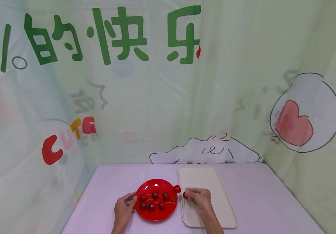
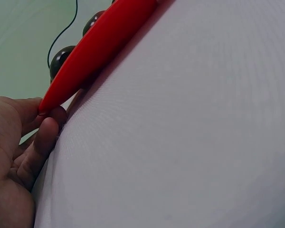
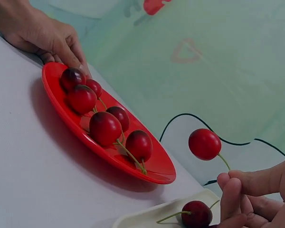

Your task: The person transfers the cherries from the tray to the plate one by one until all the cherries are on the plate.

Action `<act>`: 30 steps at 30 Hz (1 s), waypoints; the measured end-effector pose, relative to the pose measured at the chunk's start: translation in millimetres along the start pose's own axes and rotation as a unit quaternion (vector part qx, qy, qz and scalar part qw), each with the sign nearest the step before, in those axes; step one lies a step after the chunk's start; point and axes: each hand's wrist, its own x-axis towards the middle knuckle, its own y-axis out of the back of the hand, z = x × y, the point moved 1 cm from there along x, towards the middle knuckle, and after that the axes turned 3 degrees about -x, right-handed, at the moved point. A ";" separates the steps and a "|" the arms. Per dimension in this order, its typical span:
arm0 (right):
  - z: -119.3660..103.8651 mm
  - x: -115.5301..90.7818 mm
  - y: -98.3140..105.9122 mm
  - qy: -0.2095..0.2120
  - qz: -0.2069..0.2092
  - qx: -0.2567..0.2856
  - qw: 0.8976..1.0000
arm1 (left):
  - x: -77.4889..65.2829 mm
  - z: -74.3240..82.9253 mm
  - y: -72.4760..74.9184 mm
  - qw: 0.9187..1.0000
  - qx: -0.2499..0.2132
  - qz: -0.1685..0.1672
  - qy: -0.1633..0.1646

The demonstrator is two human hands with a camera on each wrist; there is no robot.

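My left hand (image 1: 123, 208) grips the left rim of a red plate (image 1: 156, 217), thumb on top and fingers below in the left wrist view. Several dark red cherries (image 3: 105, 128) with green stems lie on the plate. Between thumb and fingertips, my right hand (image 1: 198, 196) pinches the stem of a red cherry (image 3: 204, 144), which stands out just beyond the plate's right rim. Close under those fingers, a darker cherry (image 3: 197, 214) is over the cream tray (image 1: 226, 213); whether it touches the hand I cannot tell.
The tray stands right of the plate on a pale lilac table (image 1: 261, 195). A printed fabric curtain (image 1: 156, 107) with green characters and cartoon drawings hangs behind and along both sides.
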 end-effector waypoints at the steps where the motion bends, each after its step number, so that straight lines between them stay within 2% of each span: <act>1: 0.2 -0.1 -1.3 0.002 -0.001 0.000 1.000 | 0.1 -0.2 -0.2 1.000 -0.001 0.000 0.002; 10: 1.6 -2.2 -11.1 0.040 -0.014 0.017 0.999 | 2.8 -4.6 -2.1 1.000 -0.001 -0.001 0.005; 21: 7.6 3.5 -22.8 0.040 -0.006 0.032 0.999 | -0.3 -0.1 -0.8 1.000 0.002 -0.002 0.004; 25: 9.8 6.5 -27.9 0.023 0.005 0.042 0.999 | 0.3 -0.2 -1.1 1.000 0.001 -0.002 0.002; 30: 8.6 4.4 -33.2 0.033 0.025 0.039 0.998 | 0.6 0.2 -0.9 1.000 0.005 0.003 -0.002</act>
